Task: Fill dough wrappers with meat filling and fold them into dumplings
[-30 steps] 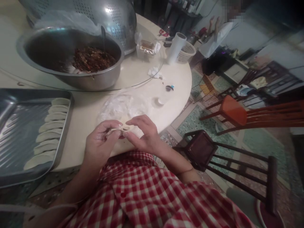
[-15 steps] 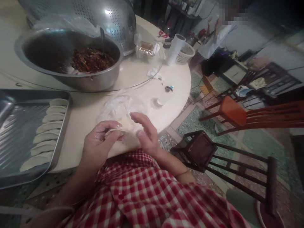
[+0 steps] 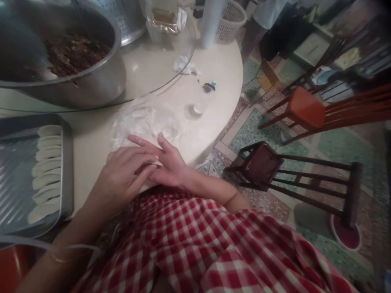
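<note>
My left hand [image 3: 122, 179] lies palm down across my right hand [image 3: 169, 162], fingers pressed together over it. My right hand is palm up at the table's near edge, fingers stretched out. A sliver of pale dumpling dough [image 3: 155, 163] shows between the two hands; the rest is hidden. Just beyond my fingers lies a clear plastic bag of wrappers [image 3: 143, 122]. At the left, a metal tray [image 3: 65, 162] holds a row of several folded dumplings [image 3: 45, 167]. A large steel bowl [image 3: 91, 85] with dark filling [image 3: 73, 49] stands behind it.
On the round pale table [image 3: 220, 69] are a colander [image 3: 128, 20], a white roll [image 3: 210, 16], a white basket [image 3: 232, 16], crumpled tissue [image 3: 185, 65] and a small white cap [image 3: 198, 109]. A dark wooden chair [image 3: 259, 162] and an orange-seated chair [image 3: 305, 108] stand to the right.
My hands came together: the left, which pinched the dumpling, now lies flat over the opened right palm. The view has tilted down and toward the table.
</note>
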Demonstrator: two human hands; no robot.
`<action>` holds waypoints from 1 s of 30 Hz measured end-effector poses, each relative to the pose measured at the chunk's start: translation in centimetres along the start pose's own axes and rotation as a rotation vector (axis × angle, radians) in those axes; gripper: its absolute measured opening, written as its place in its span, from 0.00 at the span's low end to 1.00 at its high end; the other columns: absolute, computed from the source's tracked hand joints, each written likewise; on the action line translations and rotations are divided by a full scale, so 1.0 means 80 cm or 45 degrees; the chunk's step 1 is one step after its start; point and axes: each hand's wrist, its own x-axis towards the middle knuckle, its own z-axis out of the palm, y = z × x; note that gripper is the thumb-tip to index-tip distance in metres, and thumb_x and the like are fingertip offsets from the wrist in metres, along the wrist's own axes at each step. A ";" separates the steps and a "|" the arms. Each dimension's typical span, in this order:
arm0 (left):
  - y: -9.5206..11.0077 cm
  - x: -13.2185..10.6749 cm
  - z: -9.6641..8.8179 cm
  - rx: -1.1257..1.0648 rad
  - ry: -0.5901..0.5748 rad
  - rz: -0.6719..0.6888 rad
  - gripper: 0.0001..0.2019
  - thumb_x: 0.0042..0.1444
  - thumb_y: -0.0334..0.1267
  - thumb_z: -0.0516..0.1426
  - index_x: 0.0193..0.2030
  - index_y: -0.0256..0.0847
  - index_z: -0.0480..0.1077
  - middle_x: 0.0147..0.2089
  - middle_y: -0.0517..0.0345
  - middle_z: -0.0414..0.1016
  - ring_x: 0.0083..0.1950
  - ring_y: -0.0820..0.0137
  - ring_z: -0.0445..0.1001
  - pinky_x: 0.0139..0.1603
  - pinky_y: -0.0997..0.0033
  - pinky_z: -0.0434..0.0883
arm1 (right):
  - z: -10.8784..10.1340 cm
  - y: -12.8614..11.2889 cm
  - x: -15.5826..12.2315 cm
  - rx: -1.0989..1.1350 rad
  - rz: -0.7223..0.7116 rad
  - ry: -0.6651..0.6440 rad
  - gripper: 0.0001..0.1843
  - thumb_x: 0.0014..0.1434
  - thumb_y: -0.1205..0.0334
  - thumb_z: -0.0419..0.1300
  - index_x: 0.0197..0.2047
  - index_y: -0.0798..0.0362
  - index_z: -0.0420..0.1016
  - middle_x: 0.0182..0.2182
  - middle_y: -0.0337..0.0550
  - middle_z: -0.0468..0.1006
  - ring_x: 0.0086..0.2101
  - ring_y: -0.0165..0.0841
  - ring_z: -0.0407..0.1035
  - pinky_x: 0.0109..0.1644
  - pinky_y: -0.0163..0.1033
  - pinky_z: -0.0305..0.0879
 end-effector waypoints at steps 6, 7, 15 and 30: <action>-0.002 0.008 -0.006 0.056 -0.043 -0.010 0.08 0.63 0.44 0.56 0.42 0.51 0.78 0.42 0.59 0.81 0.49 0.58 0.75 0.56 0.56 0.61 | -0.001 0.003 0.002 -0.040 -0.087 0.123 0.29 0.65 0.35 0.47 0.53 0.47 0.73 0.32 0.38 0.78 0.35 0.35 0.73 0.47 0.45 0.75; -0.001 0.009 -0.008 0.087 -0.050 -0.004 0.08 0.63 0.43 0.56 0.42 0.51 0.78 0.41 0.60 0.81 0.48 0.59 0.75 0.56 0.55 0.61 | 0.000 0.003 0.001 -0.012 -0.084 0.127 0.28 0.65 0.36 0.48 0.53 0.46 0.73 0.32 0.39 0.78 0.35 0.35 0.73 0.47 0.45 0.75; 0.005 0.027 -0.016 0.127 -0.151 0.108 0.12 0.61 0.48 0.57 0.30 0.48 0.74 0.33 0.59 0.78 0.38 0.62 0.73 0.52 0.55 0.60 | -0.003 0.005 -0.003 0.073 -0.084 0.097 0.24 0.66 0.40 0.47 0.51 0.46 0.73 0.29 0.37 0.76 0.30 0.34 0.69 0.44 0.43 0.74; -0.016 0.020 -0.009 0.335 -0.054 0.344 0.08 0.64 0.37 0.56 0.34 0.49 0.75 0.37 0.61 0.81 0.43 0.60 0.74 0.48 0.56 0.57 | -0.013 0.012 -0.001 -0.111 -0.200 0.146 0.26 0.64 0.37 0.49 0.53 0.45 0.70 0.33 0.40 0.75 0.32 0.37 0.70 0.46 0.49 0.75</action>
